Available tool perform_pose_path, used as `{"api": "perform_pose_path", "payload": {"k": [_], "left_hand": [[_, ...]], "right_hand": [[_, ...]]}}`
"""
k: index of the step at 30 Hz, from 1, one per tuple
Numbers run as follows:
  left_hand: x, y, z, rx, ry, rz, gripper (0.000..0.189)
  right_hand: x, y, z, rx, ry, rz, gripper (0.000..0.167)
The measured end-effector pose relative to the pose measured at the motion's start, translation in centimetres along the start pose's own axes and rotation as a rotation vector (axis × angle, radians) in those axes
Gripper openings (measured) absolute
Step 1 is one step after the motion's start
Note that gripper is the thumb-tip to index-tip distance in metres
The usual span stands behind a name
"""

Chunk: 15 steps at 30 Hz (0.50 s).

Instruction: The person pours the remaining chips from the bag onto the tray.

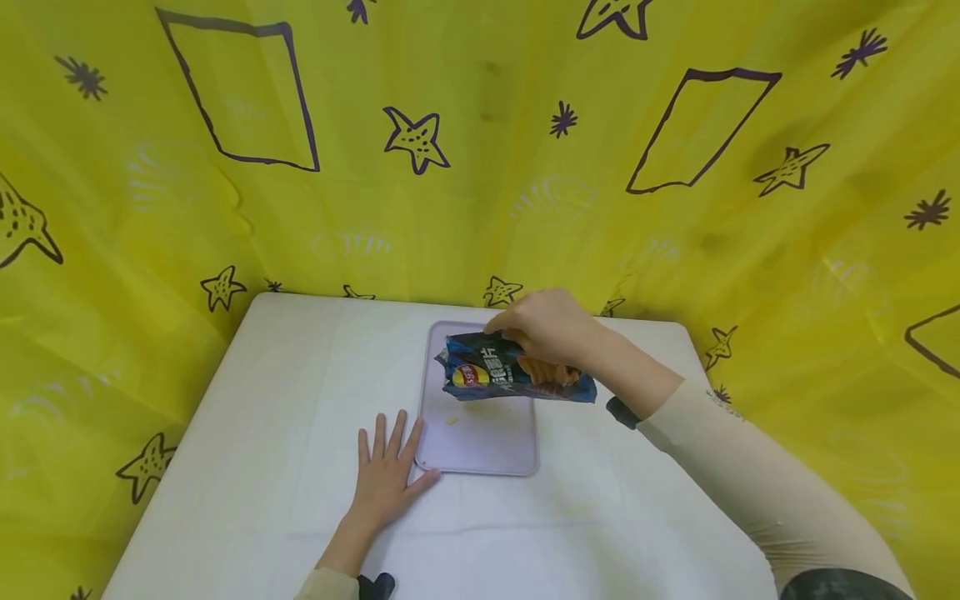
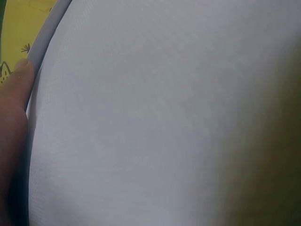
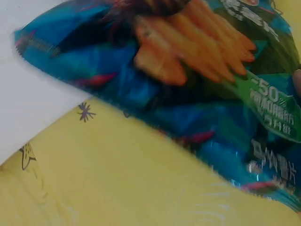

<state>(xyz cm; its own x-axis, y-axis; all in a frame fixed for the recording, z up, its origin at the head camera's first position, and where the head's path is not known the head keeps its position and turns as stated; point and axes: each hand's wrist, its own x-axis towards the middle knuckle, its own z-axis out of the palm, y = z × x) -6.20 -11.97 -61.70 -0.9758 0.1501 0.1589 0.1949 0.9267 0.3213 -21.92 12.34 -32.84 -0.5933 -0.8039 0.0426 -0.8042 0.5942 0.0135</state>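
A dark blue potato chip bag [image 1: 491, 367] hangs on its side over a pale purple tray [image 1: 480, 454]. My right hand [image 1: 551, 325] pinches the bag along its upper edge. In the right wrist view the chip bag [image 3: 188, 94] fills the upper part, with pictured chips on its front. A small yellow chip piece [image 1: 452, 421] lies on the tray below the bag. My left hand [image 1: 386, 479] rests flat with fingers spread, its thumb and forefinger at the tray's near left corner. In the left wrist view, part of the left hand [image 2: 16, 94] shows at the left edge.
The tray lies on a white-covered table [image 1: 262, 417]. Behind and beside the table hangs a yellow curtain [image 1: 480, 208] with dark starfish drawings. Dark straps [image 1: 622, 412] sit at the wrists, over beige sleeves.
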Motion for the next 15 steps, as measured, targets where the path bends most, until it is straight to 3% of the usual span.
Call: {"api": "perform_pose_path", "payload": {"k": [15], "left_hand": [[0.17,0.04,-0.06,-0.005,-0.020,0.002,0.091]], "right_hand": [[-0.70,-0.08,-0.76,-0.029,-0.012,0.006,0.023]]}}
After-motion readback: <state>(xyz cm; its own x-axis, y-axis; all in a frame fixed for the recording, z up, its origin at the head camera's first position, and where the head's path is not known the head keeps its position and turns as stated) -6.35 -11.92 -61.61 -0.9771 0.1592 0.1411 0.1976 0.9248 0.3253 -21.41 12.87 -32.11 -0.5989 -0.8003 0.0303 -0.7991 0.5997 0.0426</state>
